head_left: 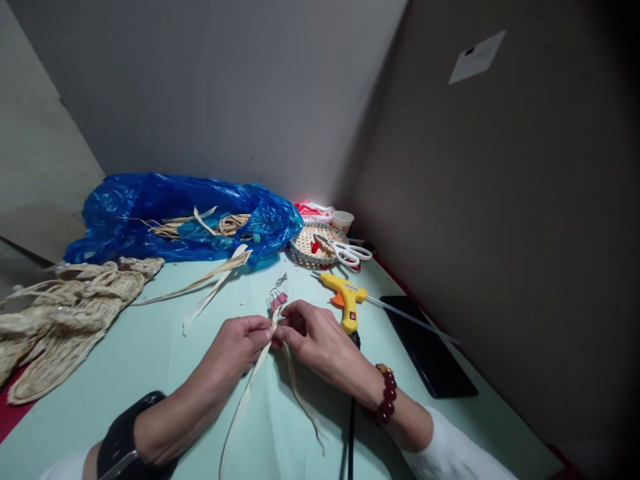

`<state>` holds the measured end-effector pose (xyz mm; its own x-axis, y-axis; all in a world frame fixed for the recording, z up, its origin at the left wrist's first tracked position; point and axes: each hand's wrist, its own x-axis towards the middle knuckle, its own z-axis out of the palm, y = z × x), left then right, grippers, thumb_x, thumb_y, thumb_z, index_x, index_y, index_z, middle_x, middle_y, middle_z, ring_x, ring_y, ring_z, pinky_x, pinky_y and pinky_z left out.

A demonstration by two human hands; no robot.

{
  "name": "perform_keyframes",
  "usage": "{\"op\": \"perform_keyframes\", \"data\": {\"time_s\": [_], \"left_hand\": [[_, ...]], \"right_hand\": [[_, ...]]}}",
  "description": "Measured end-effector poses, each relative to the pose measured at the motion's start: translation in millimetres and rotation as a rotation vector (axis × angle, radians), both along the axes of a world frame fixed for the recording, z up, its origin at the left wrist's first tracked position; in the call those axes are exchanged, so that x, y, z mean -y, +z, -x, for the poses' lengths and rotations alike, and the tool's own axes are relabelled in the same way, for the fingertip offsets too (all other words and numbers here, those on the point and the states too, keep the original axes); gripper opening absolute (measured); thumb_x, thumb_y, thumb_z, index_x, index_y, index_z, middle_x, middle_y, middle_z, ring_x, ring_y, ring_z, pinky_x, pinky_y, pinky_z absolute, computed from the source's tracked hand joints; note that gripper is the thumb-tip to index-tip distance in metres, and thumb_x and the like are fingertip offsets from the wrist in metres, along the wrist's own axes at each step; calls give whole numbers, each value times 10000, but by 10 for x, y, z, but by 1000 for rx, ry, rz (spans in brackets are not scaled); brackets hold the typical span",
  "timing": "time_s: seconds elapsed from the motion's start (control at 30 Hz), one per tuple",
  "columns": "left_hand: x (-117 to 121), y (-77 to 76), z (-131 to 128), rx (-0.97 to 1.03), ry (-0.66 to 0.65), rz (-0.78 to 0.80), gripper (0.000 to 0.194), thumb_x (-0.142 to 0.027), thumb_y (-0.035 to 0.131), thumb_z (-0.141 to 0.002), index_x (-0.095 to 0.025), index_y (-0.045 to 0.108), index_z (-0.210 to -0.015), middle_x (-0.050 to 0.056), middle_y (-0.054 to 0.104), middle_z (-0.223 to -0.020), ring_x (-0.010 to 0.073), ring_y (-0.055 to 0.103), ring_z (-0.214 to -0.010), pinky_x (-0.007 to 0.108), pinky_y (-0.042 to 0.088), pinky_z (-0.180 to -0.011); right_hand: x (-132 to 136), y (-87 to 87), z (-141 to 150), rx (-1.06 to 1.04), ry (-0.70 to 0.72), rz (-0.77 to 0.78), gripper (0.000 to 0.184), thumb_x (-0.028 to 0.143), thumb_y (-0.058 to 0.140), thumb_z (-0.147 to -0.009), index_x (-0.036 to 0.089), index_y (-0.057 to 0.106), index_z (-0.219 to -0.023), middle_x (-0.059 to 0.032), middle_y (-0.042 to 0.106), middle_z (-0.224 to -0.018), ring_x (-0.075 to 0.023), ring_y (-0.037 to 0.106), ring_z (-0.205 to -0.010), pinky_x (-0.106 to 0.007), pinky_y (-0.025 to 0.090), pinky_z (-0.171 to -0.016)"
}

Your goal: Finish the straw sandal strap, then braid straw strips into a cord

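A short braid of pale, straw-like strips (275, 320) runs down from a pink binder clip (279, 301) near the middle of the table. My left hand (245, 343) pinches the braid from the left, with thumb and fingers pressed together. From the other side my right hand (313, 333) is closed on the strips, fingers curled; its fingertips are partly hidden. Loose strip ends (300, 390) trail below both hands toward the near table edge. A yellow glue gun (345, 293) lies just beyond my right hand, a clear glue stick poking from its back.
Woven straw slippers (85, 313) lie at left. Behind them, a blue plastic bag (200, 193) holds more strips, with loose ones (220, 283) in front. White-handled scissors (350, 253) rest on a woven basket (300, 250) beside a paper cup (343, 220). A black tablet (430, 350) lies at right.
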<state>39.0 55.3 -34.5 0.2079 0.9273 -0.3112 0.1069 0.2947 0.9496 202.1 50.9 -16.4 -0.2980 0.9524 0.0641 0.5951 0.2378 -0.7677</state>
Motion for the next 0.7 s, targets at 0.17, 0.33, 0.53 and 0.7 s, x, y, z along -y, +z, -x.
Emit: {"op": "perform_keyframes", "data": {"time_s": [0.17, 0.33, 0.53, 0.7], "left_hand": [[34, -12, -27, 13, -3, -67, 236, -358, 636, -703, -150, 565, -789, -60, 513, -524, 48, 239, -414, 215, 120, -415], [24, -121, -22, -22, 12, -132, 326, -395, 617, -719, -182, 487, -929, -30, 631, -579, 52, 264, -394, 196, 158, -396], [39, -147, -40, -78, -32, -172, 284, -361, 560, -745, -225, 416, -947, -61, 626, -609, 59, 277, -398, 194, 178, -412], [53, -10, -2, -242, -130, -252, 180, -375, 505, -810, -212, 487, -885, -40, 640, -599, 98, 370, -428, 223, 255, -455]], "right_hand": [[-16, -57, 15, -129, 88, 101, 154, 246, 485, -922, 159, 607, -961, -9, 669, -759, -128, 580, -691, -221, 391, -630], [-85, -109, 22, -166, 57, 133, 206, 270, 488, -919, 147, 612, -810, 12, 576, -659, -101, 466, -572, -223, 323, -556], [-150, -168, -11, -185, 100, 160, 196, 218, 549, -852, 152, 590, -672, 19, 559, -628, -101, 451, -603, -219, 307, -564], [-126, -165, -43, -220, 109, 179, 146, 215, 531, -863, 171, 542, -724, 7, 628, -650, -115, 494, -616, -217, 317, -554]]}}
